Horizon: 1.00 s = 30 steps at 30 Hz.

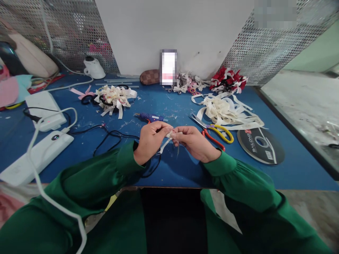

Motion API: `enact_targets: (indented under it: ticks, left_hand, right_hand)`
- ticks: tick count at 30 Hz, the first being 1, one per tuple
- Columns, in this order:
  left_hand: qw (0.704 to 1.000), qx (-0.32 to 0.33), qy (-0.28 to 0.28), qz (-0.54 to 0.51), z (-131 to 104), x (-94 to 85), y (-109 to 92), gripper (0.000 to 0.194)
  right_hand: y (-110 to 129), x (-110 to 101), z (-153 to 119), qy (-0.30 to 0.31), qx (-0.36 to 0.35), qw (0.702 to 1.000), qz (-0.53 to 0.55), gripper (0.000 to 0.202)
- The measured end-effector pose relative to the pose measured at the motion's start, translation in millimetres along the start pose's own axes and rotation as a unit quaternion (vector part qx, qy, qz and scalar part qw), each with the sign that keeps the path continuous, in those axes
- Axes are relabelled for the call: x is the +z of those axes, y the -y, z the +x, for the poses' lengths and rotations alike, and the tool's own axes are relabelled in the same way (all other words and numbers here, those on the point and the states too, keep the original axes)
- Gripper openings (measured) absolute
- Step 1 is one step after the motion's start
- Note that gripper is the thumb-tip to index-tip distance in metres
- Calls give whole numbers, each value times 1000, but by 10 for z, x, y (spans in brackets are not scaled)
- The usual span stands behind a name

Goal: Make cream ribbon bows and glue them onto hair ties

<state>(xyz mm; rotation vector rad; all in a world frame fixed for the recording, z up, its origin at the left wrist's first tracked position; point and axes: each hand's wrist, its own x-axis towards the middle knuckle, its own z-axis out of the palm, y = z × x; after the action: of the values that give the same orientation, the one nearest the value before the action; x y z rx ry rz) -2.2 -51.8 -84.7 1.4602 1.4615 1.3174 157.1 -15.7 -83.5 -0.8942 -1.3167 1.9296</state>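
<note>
Above the front of the blue table, both hands meet at a cream ribbon [165,145], its loose ends hanging down. My left hand [151,139] pinches it between thumb and fingers. From the other side, my right hand [194,141] grips the same ribbon, thumb against forefinger. The part between the fingertips is mostly hidden. Just beyond the left hand lies a blue glue gun [150,117]. To the right of the right hand are scissors [217,129] with yellow and purple handles, and a red-handled tool [213,140] partly beneath them.
A heap of cream ribbon [225,111] and a black ribbon spool [261,146] lie on the right. Cream bows [113,98] sit back left. White power strips [37,157] and a black cable [106,135] run along the left. A phone [168,67] stands against the board.
</note>
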Motion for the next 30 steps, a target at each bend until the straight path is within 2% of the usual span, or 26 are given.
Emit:
enact_targets:
  ticks: [2, 4, 7, 12, 22, 25, 27, 28, 30]
  left_hand:
    - [997, -37, 16, -59, 19, 3, 35, 19]
    - [991, -65, 15, -114, 37, 6, 58, 30]
    - [986, -86, 15, -145, 49, 8, 53, 40]
    - [991, -72, 45, -100, 27, 7, 24, 27]
    - [997, -27, 56, -40, 25, -17, 35, 22]
    - [998, 22, 53, 13, -9, -6, 36, 23]
    - [991, 96, 36, 82, -40, 8, 52, 20]
    - [980, 149, 24, 128, -55, 14, 64, 18]
    - [936, 269, 3, 227, -79, 21, 84, 18]
  right_hand:
    - [-20, -10, 19, -25, -14, 1000, 3, 27]
    - [-36, -23, 37, -55, -38, 998, -1, 24]
    - [-45, -41, 47, -83, -73, 994, -9, 20]
    - [-67, -62, 47, -94, -119, 986, -64, 12]
    - [-61, -113, 68, -71, -168, 965, -187, 13]
    - [-77, -91, 67, -86, -174, 969, -155, 13]
    - [-96, -66, 65, -103, -171, 972, -126, 15]
    - [-106, -54, 62, -109, -169, 973, -116, 15]
    - [-123, -34, 55, -115, -168, 973, -107, 15]
